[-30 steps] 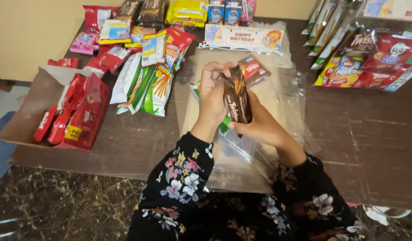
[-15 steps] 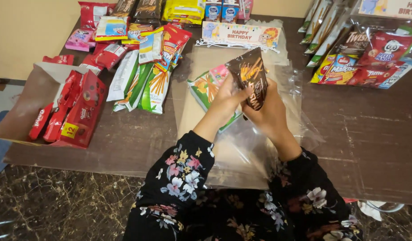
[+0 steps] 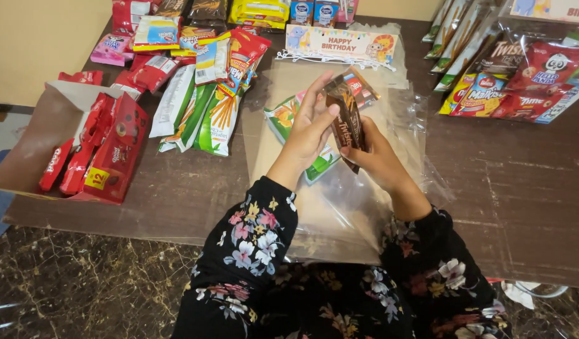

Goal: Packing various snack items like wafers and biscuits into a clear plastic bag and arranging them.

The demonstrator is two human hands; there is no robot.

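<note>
Brown and glossy, a long narrow foil snack packet with orange stick pictures [image 3: 346, 119] stands nearly upright between both hands, above the middle of the dark wooden desk [image 3: 521, 213]. The right hand [image 3: 374, 157] grips it from below and behind, its thumb and fingers closed around the packet's lower half. The left hand [image 3: 308, 129] lies flat against the packet's left face, fingers stretched out and close together, thumb tip pressing on the front; it is more a steadying touch than a full grip.

Under the hands lies a clear cellophane bag [image 3: 365, 207], spread flat from the middle of the desk to its near edge. On it, just left of the left hand, rests a green-and-white flat snack pouch [image 3: 283, 119], partly hidden by the wrist. Behind the brown packet, a small red-and-brown wrapped bar [image 3: 361, 88] peeks out.

Toward the far edge stands a pastel paper birthday banner with cartoon animals [image 3: 339, 44]. Left of it lie green and white long stick-biscuit packs [image 3: 208, 113] in a loose row. At the left edge sits an open brown cardboard box of red snack packets [image 3: 82, 147]. Near the far right corner, more mixed red and green snack bags in clear wrap [image 3: 515, 81] lie in a heap.
</note>
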